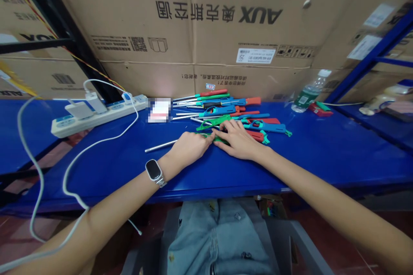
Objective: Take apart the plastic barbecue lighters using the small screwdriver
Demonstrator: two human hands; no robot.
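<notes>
My left hand point(191, 147), with a watch on its wrist, is closed on a green long-nosed lighter point(220, 139). The lighter's metal tube sticks out to the left, low over the blue table. At the handle end, my right hand point(241, 141) grips the same lighter, its thumb and fingers bent round the green plastic. My two hands meet at the handle and hide most of it. Just beyond them lies a pile of long-nosed lighters with blue handles point(222, 111), red handles point(254, 135) and green handles point(213, 124), most tubes pointing left.
A white power strip point(80, 124) with plugged chargers lies at the left, and a white cable point(97, 141) loops over the table point(316, 154). At the right stands a water bottle point(306, 96) beside a red item point(320, 110). A large cardboard box point(213, 43) rises behind.
</notes>
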